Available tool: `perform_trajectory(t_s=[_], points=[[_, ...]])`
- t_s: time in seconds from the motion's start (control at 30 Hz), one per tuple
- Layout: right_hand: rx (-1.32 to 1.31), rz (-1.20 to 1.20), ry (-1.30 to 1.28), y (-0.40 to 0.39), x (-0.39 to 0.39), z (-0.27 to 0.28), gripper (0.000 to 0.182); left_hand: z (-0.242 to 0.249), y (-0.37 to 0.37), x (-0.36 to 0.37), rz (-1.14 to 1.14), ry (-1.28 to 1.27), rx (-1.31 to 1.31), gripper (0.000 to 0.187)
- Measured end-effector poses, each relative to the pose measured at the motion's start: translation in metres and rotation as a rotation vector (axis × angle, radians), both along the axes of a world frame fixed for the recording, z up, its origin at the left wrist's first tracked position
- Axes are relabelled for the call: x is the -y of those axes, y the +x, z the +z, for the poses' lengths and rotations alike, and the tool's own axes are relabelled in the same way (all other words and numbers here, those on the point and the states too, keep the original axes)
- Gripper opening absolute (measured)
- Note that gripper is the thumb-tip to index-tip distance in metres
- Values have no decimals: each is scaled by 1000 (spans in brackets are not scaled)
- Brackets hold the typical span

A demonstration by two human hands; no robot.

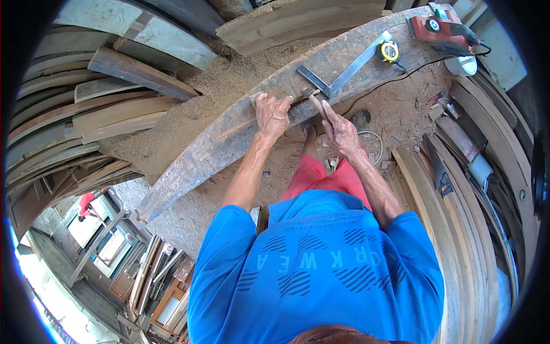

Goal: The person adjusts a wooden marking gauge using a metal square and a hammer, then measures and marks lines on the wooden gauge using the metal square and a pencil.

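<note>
My left hand [272, 116] is closed over a narrow wooden strip [236, 131] lying along the worn workbench [192, 166]. In my right hand [342, 135] is a small hammer [317, 104]; its wooden handle runs up from my fingers to a dark head near the strip's right end. The fingers of my left hand cover part of the strip. Just beyond the hammer head lies a metal try square [350, 71] with a dark stock. A yellow tape measure [389, 51] sits beside the far end of its blade.
A red electric planer [442, 33] stands at the bench's far right, its black cord trailing down. Planks [123, 112] are stacked at left, more boards [441, 229] at right with a handsaw [441, 172]. Sawdust [229, 77] covers the ground. A person in red [86, 203] appears far left.
</note>
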State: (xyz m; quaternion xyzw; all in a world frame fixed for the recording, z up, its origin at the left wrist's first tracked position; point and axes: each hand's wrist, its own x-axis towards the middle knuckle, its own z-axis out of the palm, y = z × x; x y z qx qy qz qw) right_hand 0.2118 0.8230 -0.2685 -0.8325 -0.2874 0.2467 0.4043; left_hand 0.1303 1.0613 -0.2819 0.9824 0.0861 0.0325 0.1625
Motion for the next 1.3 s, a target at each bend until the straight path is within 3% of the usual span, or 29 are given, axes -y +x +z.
perform_trajectory(t_s=[0.17,0.27,0.37,0.6,0.7,0.8,1.0,1.1,1.23,1.3], points=[[83,-86,170,-11,-12,13,59,2,3,-2,-1,-23,-29,28],[20,-20,-48,-16,-8,-2,59,7,0,0,-3,-16,-50,27],[78,-89,75,-12,-12,9,59,7,1,-2,0,-30,-69,27],[38,-18,-93,-1,-10,18,58,7,8,-3,11,-47,-17,25],[100,-121,132,-6,-13,27,57,5,2,-3,2,-57,-25,27],[58,15,-94,-2,-8,14,57,7,3,-1,-6,-64,-16,28],[114,-61,120,-2,-9,25,56,6,4,-2,-6,-40,-56,30],[27,19,-152,8,-7,18,58,7,6,-2,-9,-38,-41,30],[162,-100,230,4,-13,30,55,4,4,-5,-30,-40,-73,29],[76,-31,38,4,-8,25,56,2,5,-3,-22,-45,-31,29]])
